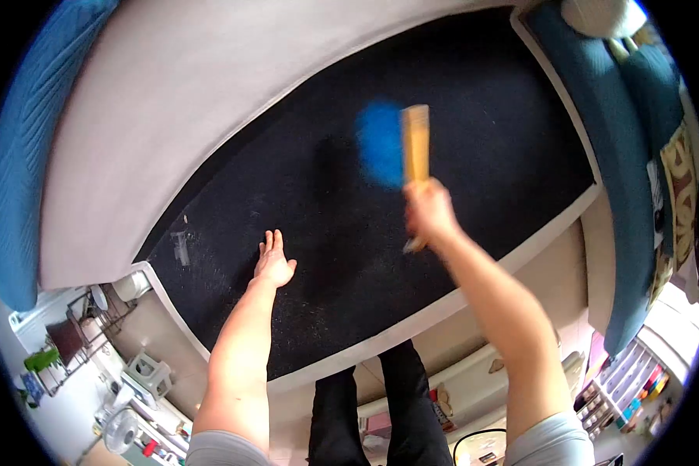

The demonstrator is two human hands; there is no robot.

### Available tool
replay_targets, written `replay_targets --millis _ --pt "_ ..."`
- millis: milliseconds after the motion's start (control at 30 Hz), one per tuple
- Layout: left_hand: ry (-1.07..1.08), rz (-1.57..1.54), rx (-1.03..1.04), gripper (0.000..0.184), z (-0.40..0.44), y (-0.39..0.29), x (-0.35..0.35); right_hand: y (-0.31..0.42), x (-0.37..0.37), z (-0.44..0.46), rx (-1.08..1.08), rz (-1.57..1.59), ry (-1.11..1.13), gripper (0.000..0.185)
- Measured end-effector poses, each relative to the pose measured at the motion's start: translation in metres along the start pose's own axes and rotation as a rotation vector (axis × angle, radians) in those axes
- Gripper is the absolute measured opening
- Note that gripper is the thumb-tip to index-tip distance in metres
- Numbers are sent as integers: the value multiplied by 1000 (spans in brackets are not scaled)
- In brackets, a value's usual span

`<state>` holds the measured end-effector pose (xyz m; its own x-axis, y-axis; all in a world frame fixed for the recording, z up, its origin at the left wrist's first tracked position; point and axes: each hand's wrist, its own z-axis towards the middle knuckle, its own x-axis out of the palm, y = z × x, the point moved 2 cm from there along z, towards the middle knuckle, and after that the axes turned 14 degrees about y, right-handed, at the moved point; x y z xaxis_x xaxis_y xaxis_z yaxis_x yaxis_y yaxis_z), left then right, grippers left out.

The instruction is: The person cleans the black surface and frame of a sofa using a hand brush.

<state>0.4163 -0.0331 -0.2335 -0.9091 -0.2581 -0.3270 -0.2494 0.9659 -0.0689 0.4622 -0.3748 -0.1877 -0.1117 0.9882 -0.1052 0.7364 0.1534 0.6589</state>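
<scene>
My right hand (pixel 429 211) is wrapped round the handle of a brush with a pale wooden back (pixel 416 144) and blue bristles (pixel 380 144). The bristles are smeared by motion and point to the left, over the black surface (pixel 474 101) of a sofa base. Whether they touch that surface I cannot tell. Lower and to the left, my left hand (pixel 274 262) lies on the black surface with its fingers stretched out, holding nothing. White specks and a pale scuffed patch (pixel 181 247) mark the black surface left of that hand.
A light border (pixel 373 342) edges the black surface. Blue upholstery stands on the left (pixel 35 155) and the right (pixel 598 116). At lower left are a white stool (pixel 149 374) and a fan (pixel 121 431). A shelf of small items (pixel 621 396) is at lower right.
</scene>
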Motion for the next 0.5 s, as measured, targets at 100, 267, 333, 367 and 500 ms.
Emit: replay_targets --millis 100,267,333,367,500 --pt "23 -5 3 103 3 1 0 28 -77 61 -25 334 -319 24" --pt "-38 -28 58 106 28 14 15 72 -64 152 -81 401 -384 38" --pt "-46 36 58 104 34 15 22 90 3 170 -13 318 -261 41" --pt "-37 45 59 104 39 15 24 91 43 179 -16 278 -187 41" --pt "-27 -15 86 108 42 17 21 56 203 186 -139 72 -118 38"
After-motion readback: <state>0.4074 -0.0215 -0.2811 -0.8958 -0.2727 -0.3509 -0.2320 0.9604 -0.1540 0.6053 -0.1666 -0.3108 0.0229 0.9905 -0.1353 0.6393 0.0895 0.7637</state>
